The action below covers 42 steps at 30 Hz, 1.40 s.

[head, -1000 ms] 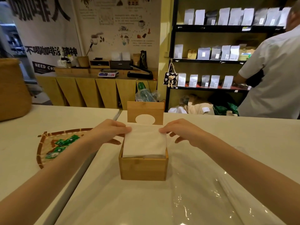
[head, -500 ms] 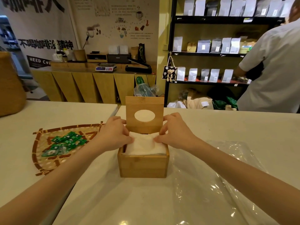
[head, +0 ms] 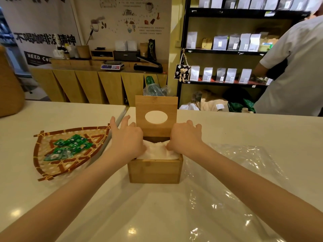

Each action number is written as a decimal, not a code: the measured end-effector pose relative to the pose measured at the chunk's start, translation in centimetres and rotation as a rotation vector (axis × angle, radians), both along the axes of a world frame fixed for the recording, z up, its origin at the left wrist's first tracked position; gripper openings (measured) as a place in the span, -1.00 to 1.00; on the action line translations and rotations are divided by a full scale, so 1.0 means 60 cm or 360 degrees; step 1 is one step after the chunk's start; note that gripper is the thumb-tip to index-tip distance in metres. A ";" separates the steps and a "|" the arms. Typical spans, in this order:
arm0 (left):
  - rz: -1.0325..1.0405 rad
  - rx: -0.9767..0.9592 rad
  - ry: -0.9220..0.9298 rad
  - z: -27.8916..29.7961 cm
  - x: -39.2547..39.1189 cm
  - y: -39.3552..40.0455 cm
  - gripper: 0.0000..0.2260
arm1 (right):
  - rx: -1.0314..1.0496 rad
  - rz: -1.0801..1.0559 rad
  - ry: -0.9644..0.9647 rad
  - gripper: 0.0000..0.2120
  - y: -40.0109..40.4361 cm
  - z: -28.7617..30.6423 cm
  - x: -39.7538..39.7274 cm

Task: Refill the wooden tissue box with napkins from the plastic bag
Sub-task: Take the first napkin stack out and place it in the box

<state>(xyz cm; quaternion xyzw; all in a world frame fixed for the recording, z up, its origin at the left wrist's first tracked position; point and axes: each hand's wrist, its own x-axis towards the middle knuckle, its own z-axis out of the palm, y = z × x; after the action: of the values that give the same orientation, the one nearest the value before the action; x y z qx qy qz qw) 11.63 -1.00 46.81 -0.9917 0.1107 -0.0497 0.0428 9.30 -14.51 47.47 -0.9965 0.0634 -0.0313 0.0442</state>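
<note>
The wooden tissue box (head: 155, 170) stands on the white counter in front of me, its lid (head: 156, 104) with an oval hole raised upright at the back. A stack of white napkins (head: 158, 153) fills the box up to the rim. My left hand (head: 126, 139) presses on the napkins' left side, fingers spread past the lid's edge. My right hand (head: 185, 137) presses on their right side with the thumb, fingers bent beside the lid. The clear plastic bag (head: 241, 172) lies flat on the counter to the right, partly under my right forearm.
A woven tray (head: 40, 155) holding several green packets (head: 70, 145) lies on the counter left of the box. A big woven basket (head: 8, 84) stands far left. A person in a white shirt (head: 297, 67) stands behind the counter by the black shelves (head: 185, 49).
The napkin stack has sunk from above the rim down into the box. Both hands followed it down and moved towards the lid.
</note>
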 end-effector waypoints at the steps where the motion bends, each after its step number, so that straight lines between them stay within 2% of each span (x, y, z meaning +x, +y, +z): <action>1: 0.0009 0.0050 -0.0071 -0.002 0.000 -0.002 -0.87 | -0.0025 -0.0008 0.0008 -0.90 0.003 0.000 0.002; 3: 0.0027 0.0114 -0.0205 -0.004 -0.003 -0.005 -0.87 | -0.0062 -0.0009 -0.0024 -0.91 0.006 -0.002 0.003; 5: 0.0041 0.0123 -0.0265 -0.003 -0.005 -0.006 -0.88 | -0.0092 0.0007 -0.0095 -0.82 0.007 -0.005 0.000; 7: 0.0048 0.0084 -0.0213 -0.002 -0.007 -0.003 -0.86 | -0.0174 0.0036 -0.0225 -0.69 0.007 -0.008 -0.005; 9: 0.0035 0.0033 -0.0078 0.001 -0.009 0.002 -0.81 | -0.0148 0.0084 -0.0330 -0.78 0.001 -0.005 -0.009; 11: 0.0004 0.0024 0.0080 0.003 -0.010 0.007 -0.75 | 0.0087 0.0106 -0.0152 -0.90 -0.007 0.005 -0.009; 13: -0.0015 0.0070 0.0187 0.003 -0.008 0.009 -0.68 | 0.0274 0.0114 0.0229 -0.72 -0.013 0.015 -0.004; 15: -0.0014 0.0114 0.0250 0.002 -0.002 0.010 -0.67 | 0.0196 0.0143 0.0449 -0.68 -0.014 0.015 0.001; 19: 0.0022 0.0231 0.0327 -0.005 0.011 0.006 -0.68 | 0.0006 0.0154 0.0650 -0.85 -0.006 0.008 0.009; 22: 0.0064 0.0342 0.0351 -0.009 0.017 0.001 -0.66 | -0.0148 0.0109 0.0705 -0.86 0.005 0.013 0.005; 26: 0.0088 0.0401 0.0400 -0.009 0.020 -0.003 -0.65 | -0.0498 0.0052 0.0693 -0.73 0.018 0.011 0.000; 34: 0.0030 0.0408 0.0443 -0.007 0.017 -0.004 -0.64 | -0.0575 0.0006 0.0682 -0.73 0.021 0.002 -0.002; 37: 0.0026 0.0278 0.0558 -0.006 0.021 0.001 -0.63 | -0.0414 0.0082 0.0705 -0.73 0.013 0.005 -0.001; 39: 0.0044 0.0199 0.0634 0.005 0.018 0.003 -0.66 | -0.0085 0.0176 0.0680 -0.71 0.000 0.007 0.000; 41: 0.0060 0.0098 0.0526 0.027 -0.001 -0.002 -0.68 | 0.0310 0.0261 0.0576 -0.59 -0.020 0.022 -0.015; 42: 0.0036 0.0068 0.0376 0.043 -0.017 -0.009 -0.68 | 0.0453 0.0289 0.0484 -0.56 -0.032 0.033 -0.029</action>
<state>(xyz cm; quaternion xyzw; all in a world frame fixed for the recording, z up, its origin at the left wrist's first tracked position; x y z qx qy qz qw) 10.61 -1.56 49.37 -0.9907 0.1048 0.0702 0.0512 7.54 -16.44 49.44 -0.9751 -0.0168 0.1327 0.1769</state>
